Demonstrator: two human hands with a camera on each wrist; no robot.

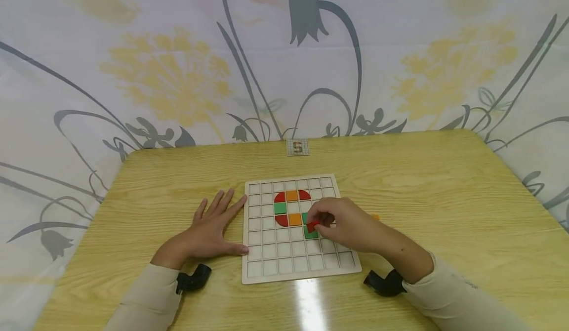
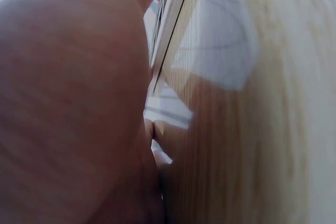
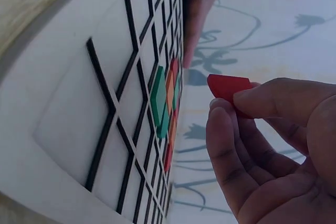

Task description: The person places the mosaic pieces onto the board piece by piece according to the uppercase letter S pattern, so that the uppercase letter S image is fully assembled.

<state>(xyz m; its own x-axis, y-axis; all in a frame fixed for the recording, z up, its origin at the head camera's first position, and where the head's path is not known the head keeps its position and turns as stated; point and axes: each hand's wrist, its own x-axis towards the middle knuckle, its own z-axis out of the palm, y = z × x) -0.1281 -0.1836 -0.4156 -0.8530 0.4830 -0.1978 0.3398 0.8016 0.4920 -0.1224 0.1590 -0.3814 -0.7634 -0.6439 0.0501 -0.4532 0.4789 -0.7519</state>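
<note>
A pale grid board (image 1: 260,268) lies on the wooden table, with red, orange and green tiles set in some cells. My right hand (image 1: 344,224) is over the board and pinches a red tile (image 3: 229,87) with one rounded side between thumb and fingers, held off the surface. Below it sits a green tile (image 1: 311,233); another green one is partly hidden by the hand. To the left, my left hand (image 1: 209,235) rests with fingers spread, its thumb and index fingertip touching the board's left edge. In the left wrist view the palm fills much of the picture.
A small card (image 1: 298,147) printed with a coloured figure on a grid lies at the table's back edge. Something orange (image 1: 375,217) shows behind the right forearm. A floral cloth (image 1: 266,59) hangs behind the table.
</note>
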